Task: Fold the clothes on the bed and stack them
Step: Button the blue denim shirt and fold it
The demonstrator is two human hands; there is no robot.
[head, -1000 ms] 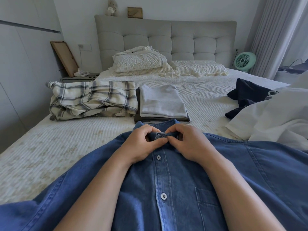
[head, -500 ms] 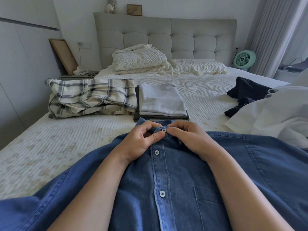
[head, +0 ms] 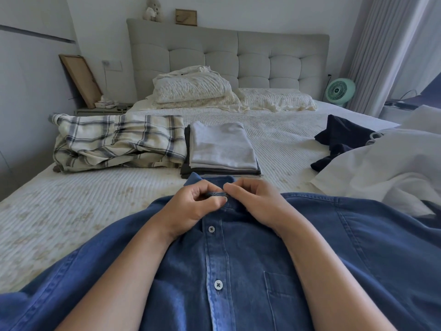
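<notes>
A big bed (head: 71,211) with a white bumpy cover is filling the room, and a grey padded headboard (head: 226,58) is standing at its far end with pillows (head: 191,89) lying against it. A blue shirt (head: 238,271) is lying flat on the near part of the bed, front side up. Its long way is running from the near edge up toward the headboard, and its collar (head: 210,180) is pointing at the far end. The row of buttons is running up the middle.

Both hands are working at the collar. The left hand (head: 193,206) is curling its fingers and pinching the cloth at the top button between thumb and finger. The right hand (head: 255,201) is curling too and pinching the other edge of the collar band, right beside the left one. The two thumbs are almost touching.

Just past the collar, a neat pile of folded clothes (head: 222,149) is sitting, light grey on top and dark below. A checked cloth (head: 117,142) is lying loose beside the pile on the left. On the right, a white cloth (head: 381,168) is bunching up near the shirt, and a dark navy cloth (head: 338,142) is lying behind it. A small green fan (head: 340,88) is standing by the curtain (head: 381,51).
</notes>
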